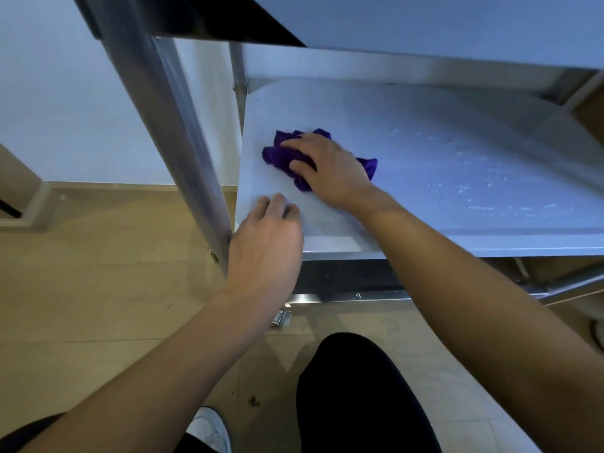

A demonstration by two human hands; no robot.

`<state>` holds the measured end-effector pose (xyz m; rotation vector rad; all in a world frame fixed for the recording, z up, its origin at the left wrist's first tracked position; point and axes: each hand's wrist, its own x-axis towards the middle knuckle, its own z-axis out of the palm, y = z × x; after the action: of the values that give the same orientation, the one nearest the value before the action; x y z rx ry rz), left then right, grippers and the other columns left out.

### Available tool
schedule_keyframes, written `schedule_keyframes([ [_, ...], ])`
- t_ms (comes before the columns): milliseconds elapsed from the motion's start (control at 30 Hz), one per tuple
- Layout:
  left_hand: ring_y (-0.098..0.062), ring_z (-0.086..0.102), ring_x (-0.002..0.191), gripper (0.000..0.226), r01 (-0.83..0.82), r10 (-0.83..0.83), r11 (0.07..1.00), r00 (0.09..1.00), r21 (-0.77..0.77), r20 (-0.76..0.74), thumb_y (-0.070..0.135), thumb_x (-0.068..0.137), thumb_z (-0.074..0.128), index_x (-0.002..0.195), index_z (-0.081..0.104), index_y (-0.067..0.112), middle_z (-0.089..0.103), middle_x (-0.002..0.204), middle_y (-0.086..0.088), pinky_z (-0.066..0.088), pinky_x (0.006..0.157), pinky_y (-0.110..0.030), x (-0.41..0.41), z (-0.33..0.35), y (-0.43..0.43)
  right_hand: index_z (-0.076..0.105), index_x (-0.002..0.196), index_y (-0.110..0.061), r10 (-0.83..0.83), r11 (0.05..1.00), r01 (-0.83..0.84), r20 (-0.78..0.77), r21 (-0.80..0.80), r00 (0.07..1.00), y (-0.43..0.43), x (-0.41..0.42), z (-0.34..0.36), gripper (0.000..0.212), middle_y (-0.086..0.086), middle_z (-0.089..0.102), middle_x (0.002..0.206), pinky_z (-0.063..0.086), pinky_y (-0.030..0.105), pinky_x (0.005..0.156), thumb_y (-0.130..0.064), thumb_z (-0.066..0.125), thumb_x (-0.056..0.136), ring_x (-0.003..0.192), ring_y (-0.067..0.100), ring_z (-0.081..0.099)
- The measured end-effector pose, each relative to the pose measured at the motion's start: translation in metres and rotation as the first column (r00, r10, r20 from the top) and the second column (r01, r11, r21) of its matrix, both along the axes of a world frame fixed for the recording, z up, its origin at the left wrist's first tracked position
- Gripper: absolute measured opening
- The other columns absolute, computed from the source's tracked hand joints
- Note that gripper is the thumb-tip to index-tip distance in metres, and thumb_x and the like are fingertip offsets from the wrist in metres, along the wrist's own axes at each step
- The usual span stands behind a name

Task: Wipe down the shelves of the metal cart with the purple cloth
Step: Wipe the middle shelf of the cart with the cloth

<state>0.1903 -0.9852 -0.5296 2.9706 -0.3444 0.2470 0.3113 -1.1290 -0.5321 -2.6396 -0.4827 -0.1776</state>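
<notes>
The purple cloth (281, 156) lies bunched on the middle shelf (457, 165) of the metal cart, near its left end. My right hand (327, 170) presses down on the cloth and covers its middle, with folds sticking out on both sides. My left hand (266, 246) rests on the shelf's front left corner beside the cart's front post (176, 125); its fingers lie flat on the metal and it holds nothing. Small droplets or specks dot the shelf's right part.
The upper shelf (425, 24) overhangs close above. A lower rail (346, 297) and a caster bracket (281, 318) sit below. My dark-clothed knee (356, 393) and white shoe (209, 428) are on the wooden floor (98, 289). A pale wall (65, 93) stands left.
</notes>
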Motion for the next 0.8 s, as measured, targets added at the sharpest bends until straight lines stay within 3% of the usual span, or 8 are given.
schedule_keyframes([
  [100,-0.021,0.051,0.115,0.019,0.013,-0.011,0.998,1.0,-0.06,0.025,0.015,0.09,0.055,0.106,0.063,0.008,0.055,0.121,-0.005,0.055,0.07,-0.04,-0.003,-0.001,0.001,0.051,0.137,-0.031,0.002,1.0,-0.002,0.029,-0.004,1.0,-0.028,-0.003,0.0,0.04,-0.003,0.051,0.142,0.038,0.039,0.108,-0.035,0.049,0.098,0.13,0.018,0.047],
  [200,-0.022,0.048,0.121,0.027,0.048,-0.045,0.996,0.998,-0.076,0.043,0.021,0.097,0.044,0.112,0.061,0.006,0.053,0.127,-0.007,0.055,0.079,-0.041,-0.004,-0.003,-0.002,0.052,0.135,-0.031,-0.238,0.971,0.238,0.0,0.021,0.971,-0.068,0.007,0.002,0.039,0.0,0.054,0.138,0.041,0.043,0.103,-0.035,0.05,0.096,0.125,0.027,0.05],
  [267,-0.024,0.045,0.124,0.027,0.057,-0.056,0.997,0.998,-0.046,0.029,0.019,0.097,0.046,0.117,0.058,0.006,0.05,0.13,-0.008,0.052,0.087,-0.038,-0.004,-0.007,-0.004,0.051,0.136,-0.03,-0.307,0.952,0.307,-0.023,0.01,0.951,-0.069,0.001,0.004,0.04,-0.001,0.052,0.14,0.043,0.043,0.1,-0.033,0.048,0.097,0.125,0.027,0.05],
  [400,-0.025,0.048,0.118,0.024,0.026,-0.026,0.999,1.0,-0.038,0.005,0.008,0.086,0.059,0.11,0.059,0.006,0.053,0.125,-0.008,0.053,0.082,-0.038,-0.004,-0.008,-0.004,0.05,0.138,-0.031,-0.191,0.982,0.191,-0.017,0.0,0.981,-0.022,-0.042,0.004,0.039,-0.003,0.044,0.148,0.037,0.039,0.106,-0.034,0.047,0.099,0.134,0.02,0.042],
  [533,-0.024,0.052,0.114,0.025,0.029,-0.025,0.994,0.999,-0.109,0.036,0.013,0.093,0.051,0.115,0.061,0.005,0.055,0.125,-0.009,0.051,0.083,-0.037,-0.007,-0.002,-0.004,0.048,0.139,-0.034,-0.093,0.996,0.092,-0.012,-0.017,0.996,-0.011,-0.074,0.005,0.04,-0.006,0.042,0.149,0.033,0.035,0.11,-0.036,0.047,0.099,0.137,0.014,0.037],
  [667,-0.023,0.049,0.125,0.034,-0.002,0.002,0.987,1.0,-0.158,0.0,0.024,0.099,0.043,0.12,0.06,0.003,0.05,0.138,-0.008,0.049,0.087,-0.039,-0.017,0.009,-0.007,0.047,0.139,-0.033,-0.188,0.982,0.187,-0.067,-0.021,0.98,-0.048,-0.069,0.011,0.04,-0.005,0.045,0.147,0.036,0.04,0.11,-0.036,0.047,0.099,0.134,0.02,0.042],
  [800,-0.023,0.059,0.106,0.015,0.007,-0.013,0.992,0.999,-0.128,-0.046,0.015,0.093,0.056,0.101,0.065,0.007,0.056,0.122,-0.005,0.055,0.072,-0.039,-0.03,0.012,-0.009,0.048,0.139,-0.031,-0.26,0.966,0.26,-0.058,-0.009,0.964,-0.049,-0.077,0.009,0.041,-0.004,0.044,0.148,0.035,0.037,0.109,-0.034,0.048,0.099,0.136,0.019,0.04],
])
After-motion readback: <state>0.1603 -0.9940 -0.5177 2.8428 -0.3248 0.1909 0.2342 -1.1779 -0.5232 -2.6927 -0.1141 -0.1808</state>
